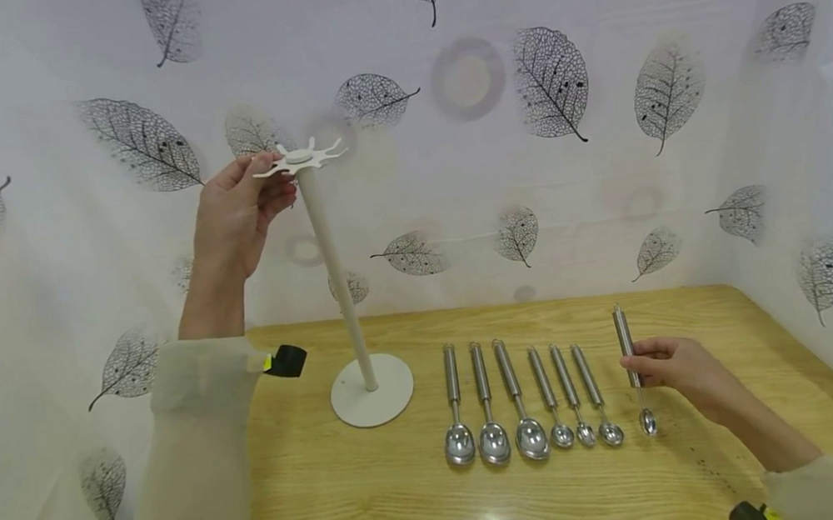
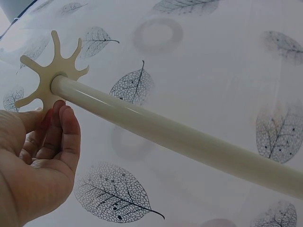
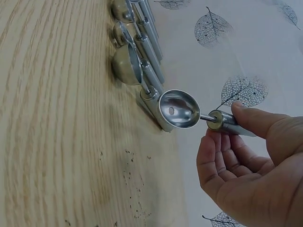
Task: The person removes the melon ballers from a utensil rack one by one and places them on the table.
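My left hand (image 1: pixel 230 221) pinches the edge of the pronged top (image 1: pixel 299 157) of a cream-white utensil stand, thumb above and fingers below in the left wrist view. The stand's pole (image 2: pixel 161 130) leans somewhat in the head view, and its round base (image 1: pixel 392 396) is on the table. In my right hand (image 1: pixel 687 372) is a small metal scoop (image 3: pixel 180 109), pinched by its handle between thumb and fingers, with its bowl end lower in the head view. To the left of that hand lie three small scoops (image 1: pixel 565 375) and three larger scoops (image 1: pixel 483 387) in a row, handles pointing away.
The scoops lie on a light wooden table (image 1: pixel 349 501). Dark specks (image 1: pixel 708 475) dot its right side. Behind and at both sides hangs a white curtain (image 1: pixel 418 193) with a leaf print.
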Motion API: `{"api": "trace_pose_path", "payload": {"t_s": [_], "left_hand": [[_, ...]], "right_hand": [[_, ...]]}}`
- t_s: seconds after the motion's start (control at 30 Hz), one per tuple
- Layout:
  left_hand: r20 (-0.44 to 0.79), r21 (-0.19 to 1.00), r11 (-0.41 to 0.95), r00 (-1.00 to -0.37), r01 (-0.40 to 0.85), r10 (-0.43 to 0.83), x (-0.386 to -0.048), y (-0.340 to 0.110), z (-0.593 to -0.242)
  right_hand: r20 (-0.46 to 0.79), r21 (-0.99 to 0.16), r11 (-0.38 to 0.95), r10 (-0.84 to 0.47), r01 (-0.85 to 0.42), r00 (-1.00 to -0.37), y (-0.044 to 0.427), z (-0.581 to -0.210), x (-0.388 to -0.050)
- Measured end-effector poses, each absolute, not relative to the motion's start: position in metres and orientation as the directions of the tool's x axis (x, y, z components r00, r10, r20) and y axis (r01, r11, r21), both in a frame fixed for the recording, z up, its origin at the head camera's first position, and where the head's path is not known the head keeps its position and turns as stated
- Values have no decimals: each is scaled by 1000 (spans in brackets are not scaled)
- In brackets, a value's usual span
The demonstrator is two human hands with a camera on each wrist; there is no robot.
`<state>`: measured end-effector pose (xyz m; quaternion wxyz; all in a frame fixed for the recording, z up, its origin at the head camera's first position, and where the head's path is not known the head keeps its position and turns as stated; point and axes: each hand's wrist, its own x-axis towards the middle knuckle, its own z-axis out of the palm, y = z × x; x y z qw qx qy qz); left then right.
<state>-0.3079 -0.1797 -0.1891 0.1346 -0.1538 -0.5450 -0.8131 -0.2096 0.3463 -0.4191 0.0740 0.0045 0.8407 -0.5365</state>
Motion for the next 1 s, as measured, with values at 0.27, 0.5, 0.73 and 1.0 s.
{"api": "trace_pose_path", "payload": {"t_s": [0.27, 0.5, 0.73, 1.0], "left_hand": [[403, 838, -385, -914, 387, -42, -308, -180, -190], [396, 843, -378, -917, 383, -48, -308, -179, -188], [399, 842, -379, -916, 385, -46, -308, -178, -187], [372, 851, -371, -925, 371, -70, -307, -178, -188]], "right_hand": [[-139, -886, 452, -53, 100, -989, 339, -435, -220], [-162, -864, 484, -13, 136, -987, 332, -443, -225], [-166, -847, 510, 10, 148, -986, 330, -446, -225], [-144, -806, 576, 30, 135, -989, 325, -450, -225]]}}
